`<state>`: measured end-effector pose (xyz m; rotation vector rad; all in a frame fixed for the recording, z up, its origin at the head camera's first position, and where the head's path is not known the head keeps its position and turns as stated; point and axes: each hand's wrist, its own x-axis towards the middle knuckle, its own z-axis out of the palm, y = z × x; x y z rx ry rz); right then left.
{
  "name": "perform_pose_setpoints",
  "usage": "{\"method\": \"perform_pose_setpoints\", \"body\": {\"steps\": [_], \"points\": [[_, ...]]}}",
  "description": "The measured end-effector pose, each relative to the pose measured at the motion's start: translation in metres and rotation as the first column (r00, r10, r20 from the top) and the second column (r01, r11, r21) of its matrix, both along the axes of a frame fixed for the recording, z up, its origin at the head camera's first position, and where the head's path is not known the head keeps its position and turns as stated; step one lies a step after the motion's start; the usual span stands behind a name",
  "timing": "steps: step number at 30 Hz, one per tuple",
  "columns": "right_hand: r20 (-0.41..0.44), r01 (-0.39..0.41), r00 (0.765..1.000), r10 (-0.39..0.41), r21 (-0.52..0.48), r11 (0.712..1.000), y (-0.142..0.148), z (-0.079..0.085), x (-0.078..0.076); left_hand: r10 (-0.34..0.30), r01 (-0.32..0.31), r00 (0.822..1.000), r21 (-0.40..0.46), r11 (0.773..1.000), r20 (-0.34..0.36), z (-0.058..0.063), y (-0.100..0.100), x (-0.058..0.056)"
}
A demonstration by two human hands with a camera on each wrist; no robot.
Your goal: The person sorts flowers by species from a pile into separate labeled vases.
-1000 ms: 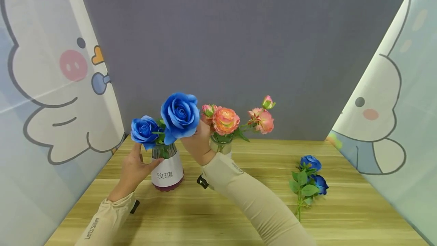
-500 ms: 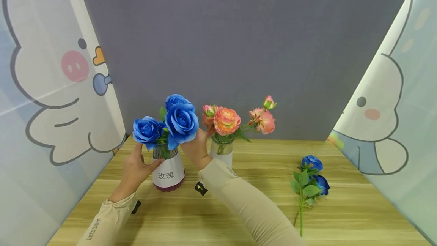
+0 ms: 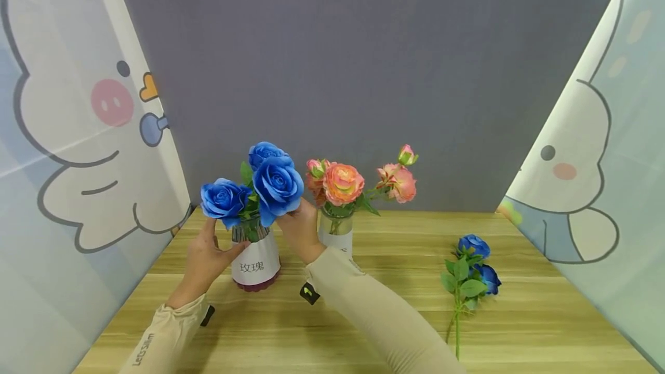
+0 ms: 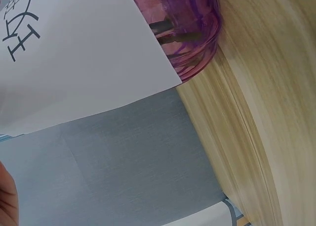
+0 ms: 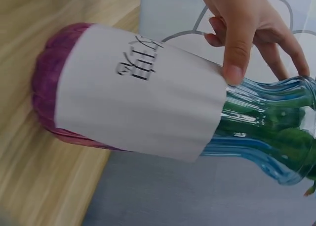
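In the head view, my left hand [image 3: 205, 258] holds the ribbed glass vase [image 3: 256, 267] with the white paper label, its thumb at the label's upper edge. The right wrist view shows the left hand's thumb [image 5: 234, 63] against the glass vase [image 5: 138, 95] and its fingers around the neck. My right hand [image 3: 301, 228] grips a large blue rose [image 3: 279, 184] just under its bloom, which hides the fingertips. Two more blue roses, one at left [image 3: 223, 198] and one behind [image 3: 267, 153], rise above the vase mouth.
A second labelled glass vase [image 3: 335, 229] with pink-orange flowers [image 3: 344, 183] stands right of the right hand. Another stem of blue roses [image 3: 474, 264] lies on the wooden table [image 3: 395, 305] at right. A grey backdrop [image 3: 332, 74] and printed side panels enclose the table.
My right hand has lowered the large blue rose toward the vase, uncovering the rose behind it, then stays nearly still. My left hand keeps its place on the vase.
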<state>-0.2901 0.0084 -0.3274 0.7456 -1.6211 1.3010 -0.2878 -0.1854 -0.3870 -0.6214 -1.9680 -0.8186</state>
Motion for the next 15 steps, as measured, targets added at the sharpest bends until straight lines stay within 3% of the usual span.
{"method": "perform_pose_setpoints", "body": {"steps": [1, 3, 10, 12, 15], "points": [[0.072, -0.076, 0.994, 0.078, -0.022, 0.997, 0.004, 0.0, 0.007, -0.002, 0.002, 1.0, 0.001, 1.0, 0.0, 0.0, 0.0, 0.0], [0.195, -0.192, 0.961, 0.197, -0.044, 0.98, 0.015, -0.003, 0.017, -0.011, 0.011, 1.0, -0.002, 1.0, -0.003, -0.001, 0.001, -0.001], [0.447, -0.344, 0.849, 0.281, 0.066, 0.936, 0.075, -0.034, 0.038, -0.028, 0.028, 1.0, 0.003, 1.0, -0.01, -0.002, 0.001, -0.002], [0.547, -0.377, 0.787, 0.285, 0.06, 0.924, 0.096, -0.041, 0.042, -0.033, 0.033, 0.999, 0.006, 0.999, -0.01, -0.002, -0.001, -0.002], [0.723, -0.397, 0.645, 0.248, 0.04, 0.917, 0.13, -0.045, 0.043, -0.027, 0.027, 0.999, 0.007, 1.0, -0.021, -0.003, -0.001, -0.003]]}}
